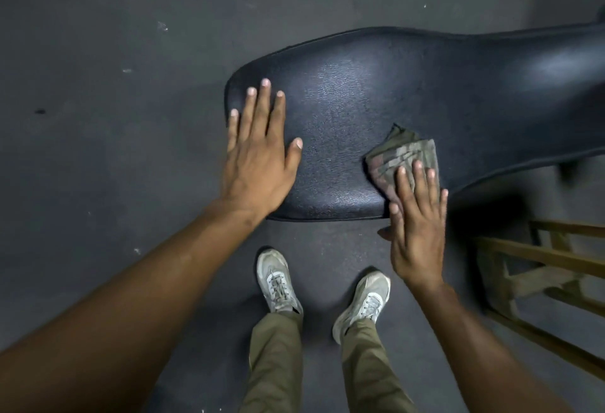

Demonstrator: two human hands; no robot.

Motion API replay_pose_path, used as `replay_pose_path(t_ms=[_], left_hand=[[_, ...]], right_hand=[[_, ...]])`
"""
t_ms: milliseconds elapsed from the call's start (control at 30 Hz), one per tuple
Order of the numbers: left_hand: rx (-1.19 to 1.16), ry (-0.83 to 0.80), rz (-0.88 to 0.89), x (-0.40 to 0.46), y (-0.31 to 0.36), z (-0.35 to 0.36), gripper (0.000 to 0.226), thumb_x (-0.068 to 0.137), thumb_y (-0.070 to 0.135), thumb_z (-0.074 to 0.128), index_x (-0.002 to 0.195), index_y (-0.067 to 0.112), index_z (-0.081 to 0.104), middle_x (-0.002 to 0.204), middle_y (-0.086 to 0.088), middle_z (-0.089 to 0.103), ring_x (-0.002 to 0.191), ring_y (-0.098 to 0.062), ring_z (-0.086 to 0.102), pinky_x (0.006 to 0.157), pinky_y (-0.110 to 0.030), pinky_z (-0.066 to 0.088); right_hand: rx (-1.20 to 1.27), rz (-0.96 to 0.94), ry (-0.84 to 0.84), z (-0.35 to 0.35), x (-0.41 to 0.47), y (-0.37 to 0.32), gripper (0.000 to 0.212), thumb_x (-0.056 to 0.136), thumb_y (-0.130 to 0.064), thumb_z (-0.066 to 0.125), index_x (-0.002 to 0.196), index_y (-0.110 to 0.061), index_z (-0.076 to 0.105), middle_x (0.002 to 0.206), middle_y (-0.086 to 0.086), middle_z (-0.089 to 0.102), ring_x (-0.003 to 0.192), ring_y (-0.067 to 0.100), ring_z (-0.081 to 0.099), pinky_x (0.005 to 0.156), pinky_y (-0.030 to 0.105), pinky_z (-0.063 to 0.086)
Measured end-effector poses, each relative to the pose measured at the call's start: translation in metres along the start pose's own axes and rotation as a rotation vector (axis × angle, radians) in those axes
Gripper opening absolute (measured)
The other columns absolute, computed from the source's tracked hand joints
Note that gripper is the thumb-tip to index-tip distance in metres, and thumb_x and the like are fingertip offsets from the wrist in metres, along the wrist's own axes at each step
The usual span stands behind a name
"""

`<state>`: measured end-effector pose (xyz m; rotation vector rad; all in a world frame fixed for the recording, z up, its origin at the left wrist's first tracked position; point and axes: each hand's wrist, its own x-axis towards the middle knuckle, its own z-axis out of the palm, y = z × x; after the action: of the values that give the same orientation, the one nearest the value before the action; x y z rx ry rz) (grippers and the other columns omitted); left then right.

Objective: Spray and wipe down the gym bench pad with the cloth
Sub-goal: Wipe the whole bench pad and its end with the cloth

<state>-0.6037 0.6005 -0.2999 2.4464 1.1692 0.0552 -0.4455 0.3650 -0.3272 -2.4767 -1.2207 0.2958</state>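
Note:
The black padded gym bench pad point(376, 91) runs from the centre of the view out to the right edge. My left hand point(258, 153) lies flat on its left end, fingers spread, holding nothing. A crumpled grey-green cloth point(397, 153) sits on the pad near its front edge. My right hand point(417, 226) presses down on the near part of that cloth with its fingers flat. No spray bottle is in view.
A wooden frame of slats point(543, 268) stands on the floor at the right, just below the bench. My two feet in pale sneakers point(278, 281) stand on the dark grey floor point(114, 85) in front of the pad.

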Motion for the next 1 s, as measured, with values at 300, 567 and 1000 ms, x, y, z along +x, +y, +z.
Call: replay_pose_path(t_ms=[300,567,1000], left_hand=[[0.117,-0.131,0.209,-0.004,0.089,0.03,0.076,0.103,0.044,0.043,0.165,0.012,0.013,0.174,-0.006,0.001,0.161,-0.023,0.0,0.129,-0.048,0.002],[0.184,-0.182,0.253,0.003,0.14,0.048,0.074,0.105,0.043,0.039,0.165,0.012,0.008,0.174,-0.005,-0.002,0.16,-0.022,-0.004,0.13,-0.046,0.001],[0.284,-0.184,0.381,0.034,0.238,0.063,0.077,0.105,0.049,0.036,0.165,0.013,0.005,0.174,-0.003,-0.004,0.16,-0.02,-0.007,0.13,-0.046,0.001]], right_hand=[[0.116,0.285,0.04,-0.034,0.071,0.041,0.053,0.113,-0.037,0.029,0.165,-0.025,0.03,0.176,-0.001,0.013,0.163,0.023,0.002,0.128,0.053,-0.003],[-0.129,0.144,-0.065,-0.062,0.081,0.097,0.055,0.114,-0.04,0.023,0.167,-0.032,0.019,0.176,-0.006,0.012,0.163,0.019,0.003,0.13,0.048,-0.002],[0.0,0.59,0.112,-0.126,0.057,0.197,0.05,0.113,-0.043,0.029,0.161,-0.034,0.038,0.167,-0.005,0.039,0.147,0.027,0.041,0.123,0.052,0.024]])
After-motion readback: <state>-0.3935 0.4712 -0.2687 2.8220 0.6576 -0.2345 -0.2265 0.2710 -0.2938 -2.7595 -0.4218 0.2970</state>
